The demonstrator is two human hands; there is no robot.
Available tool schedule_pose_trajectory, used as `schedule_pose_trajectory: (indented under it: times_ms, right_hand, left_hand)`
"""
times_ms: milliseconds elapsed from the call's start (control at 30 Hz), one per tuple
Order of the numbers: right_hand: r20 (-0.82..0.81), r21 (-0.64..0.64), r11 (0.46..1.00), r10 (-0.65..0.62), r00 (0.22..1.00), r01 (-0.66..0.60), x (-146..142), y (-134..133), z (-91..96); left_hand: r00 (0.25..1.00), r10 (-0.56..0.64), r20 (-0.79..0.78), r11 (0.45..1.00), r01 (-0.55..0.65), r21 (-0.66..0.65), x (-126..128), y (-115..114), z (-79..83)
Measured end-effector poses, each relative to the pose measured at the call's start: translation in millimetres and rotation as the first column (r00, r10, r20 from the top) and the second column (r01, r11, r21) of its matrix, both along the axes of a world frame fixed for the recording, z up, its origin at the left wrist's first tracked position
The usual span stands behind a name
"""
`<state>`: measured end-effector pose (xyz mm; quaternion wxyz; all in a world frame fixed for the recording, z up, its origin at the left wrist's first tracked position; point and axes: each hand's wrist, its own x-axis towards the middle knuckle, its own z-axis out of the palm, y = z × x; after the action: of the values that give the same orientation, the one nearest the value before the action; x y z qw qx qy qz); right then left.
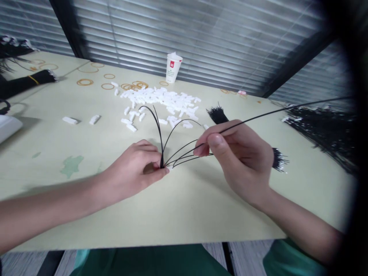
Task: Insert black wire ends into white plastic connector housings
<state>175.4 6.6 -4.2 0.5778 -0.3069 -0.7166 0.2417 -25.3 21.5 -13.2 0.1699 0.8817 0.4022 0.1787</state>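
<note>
My left hand is closed in a pinch on a small white connector, mostly hidden by the fingertips. Several thin black wires fan out from it, some curving upward and others running right. Between thumb and forefinger, my right hand grips one black wire, whose length stretches off to the upper right. Behind and below that hand lies a bundle of black wires, its middle hidden by the hand.
A pile of white connectors lies mid-table, with two loose connectors to the left. Behind it stand a paper cup and scattered rubber bands. More black wires lie right; a banded wire bundle lies left.
</note>
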Motion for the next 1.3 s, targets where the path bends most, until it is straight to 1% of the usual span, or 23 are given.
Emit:
schedule_pose_trajectory:
  times_ms: [167,267,367,500,633,733,800,900,1033,1300]
  right_hand:
    - [0.038,-0.003,1.000,0.024,0.999,-0.024,0.0,0.5,-1.9]
    - [0.082,-0.017,0.998,0.064,0.995,-0.063,-1.9,0.4,-2.4]
    - [0.212,-0.020,0.997,0.077,0.974,-0.075,-4.1,0.7,-2.0]
    - [0.394,-0.005,0.997,0.072,0.916,-0.076,-5.7,3.9,-3.4]
    - [0.505,-0.023,0.992,0.116,0.855,-0.121,-5.3,11.0,-15.1]
    - [0.497,-0.042,0.988,0.149,0.855,-0.147,-5.2,15.7,-29.0]
    - [0.450,-0.062,0.990,0.138,0.882,-0.124,-5.9,17.1,-36.6]
    - [0.405,-0.095,0.993,0.099,0.909,-0.066,-7.7,17.0,-42.6]
    - [0.418,-0.101,0.994,0.082,0.905,-0.043,-8.9,15.8,-44.4]
    - [0.459,-0.012,1.000,0.019,0.888,-0.015,-8.5,14.5,-41.5]
  left_hand:
    - [1.000,0.001,0.020,1.000,-0.001,0.002,1.2,0.1,0.0]
    - [1.000,0.003,0.021,1.000,-0.003,0.005,1.4,-0.2,0.5]
    - [1.000,0.003,0.026,1.000,-0.003,0.009,1.0,-0.3,0.5]
    - [0.999,-0.004,0.035,1.000,0.003,0.019,0.0,0.2,-1.1]
    - [0.999,-0.015,0.047,1.000,0.013,0.028,-0.4,0.9,-2.3]
    - [0.999,-0.012,0.038,1.000,0.012,0.022,-0.1,0.8,-1.6]
    - [0.999,-0.012,0.029,1.000,0.011,0.015,0.3,0.6,-0.8]
    - [1.000,-0.011,0.025,1.000,0.010,0.003,1.0,0.3,0.0]
    - [1.000,-0.008,0.029,1.000,0.008,-0.011,1.3,0.2,0.6]
    - [0.998,-0.005,0.060,0.999,0.007,-0.034,1.3,0.1,-0.1]
